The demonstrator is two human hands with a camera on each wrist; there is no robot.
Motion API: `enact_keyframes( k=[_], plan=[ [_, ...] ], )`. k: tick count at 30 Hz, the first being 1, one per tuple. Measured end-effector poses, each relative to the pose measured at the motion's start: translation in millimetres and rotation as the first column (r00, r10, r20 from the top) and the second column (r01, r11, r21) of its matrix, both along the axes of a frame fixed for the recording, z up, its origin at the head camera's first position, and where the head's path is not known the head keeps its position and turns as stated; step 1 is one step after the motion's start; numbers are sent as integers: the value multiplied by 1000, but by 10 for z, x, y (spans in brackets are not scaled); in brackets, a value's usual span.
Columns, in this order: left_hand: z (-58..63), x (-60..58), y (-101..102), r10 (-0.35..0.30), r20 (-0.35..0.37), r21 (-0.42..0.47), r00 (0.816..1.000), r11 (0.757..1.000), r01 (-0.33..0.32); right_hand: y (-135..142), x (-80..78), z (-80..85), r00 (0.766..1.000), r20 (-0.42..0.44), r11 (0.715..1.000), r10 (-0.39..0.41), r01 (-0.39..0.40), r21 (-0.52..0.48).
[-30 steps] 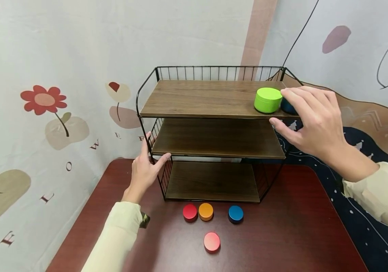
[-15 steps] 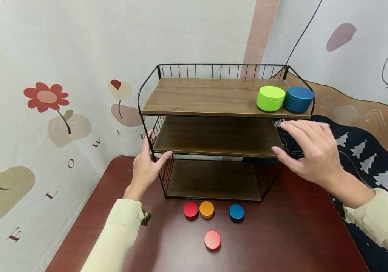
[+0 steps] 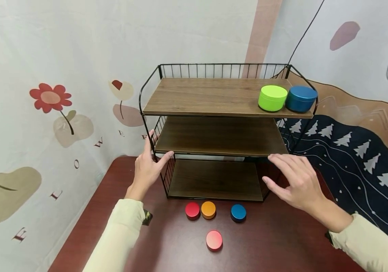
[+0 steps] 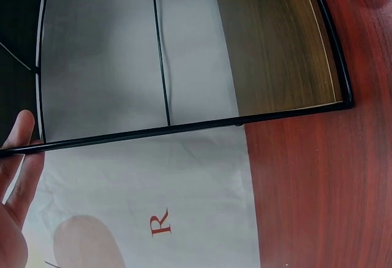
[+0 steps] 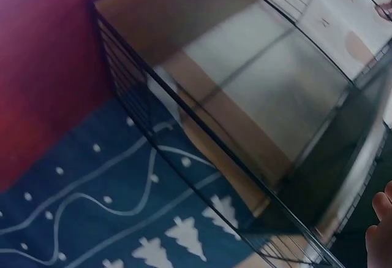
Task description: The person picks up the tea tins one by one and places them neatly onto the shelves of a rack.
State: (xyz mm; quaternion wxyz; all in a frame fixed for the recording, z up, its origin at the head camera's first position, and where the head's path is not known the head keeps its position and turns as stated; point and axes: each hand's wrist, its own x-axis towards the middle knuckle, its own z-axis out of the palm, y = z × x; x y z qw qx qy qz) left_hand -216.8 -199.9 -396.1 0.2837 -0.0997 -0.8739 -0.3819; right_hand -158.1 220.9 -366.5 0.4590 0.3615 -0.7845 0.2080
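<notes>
A three-tier rack [image 3: 214,113] with wooden shelves and a black wire frame stands on the table. My left hand [image 3: 144,170] holds its left side at the middle tier, thumb at the front edge and fingers around the frame; the left wrist view shows fingers [image 4: 24,182] at the black bar. To the rack's right front, my right hand [image 3: 297,181] hovers with nothing in it, fingers loosely bent and thumb apart. A lime green round tin [image 3: 272,99] and a blue round tin [image 3: 301,99] sit side by side on the top shelf's right end.
Before the rack on the dark red table [image 3: 268,241] lie smaller round tins: a red one [image 3: 192,210], an orange one [image 3: 208,210], a blue one [image 3: 238,213] and, nearer, a pinkish-red one [image 3: 214,240]. A printed cloth [image 3: 78,37] hangs behind.
My right hand has left the blue tin on the top shelf and moved down to the level of the lower shelves. My left hand stays on the rack. The view shifted slightly.
</notes>
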Motion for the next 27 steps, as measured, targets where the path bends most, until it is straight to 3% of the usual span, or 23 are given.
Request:
enact_keyframes(
  k=[16,27],
  plan=[
    [3,-10,0,9,-6,-1,1000,1000,-9,-68,86,-676,997,78,999,23,-25,22],
    [2,-4,21,20,5,-1,1000,1000,-20,-156,151,-1133,981,195,999,9,-18,43]
  ],
)
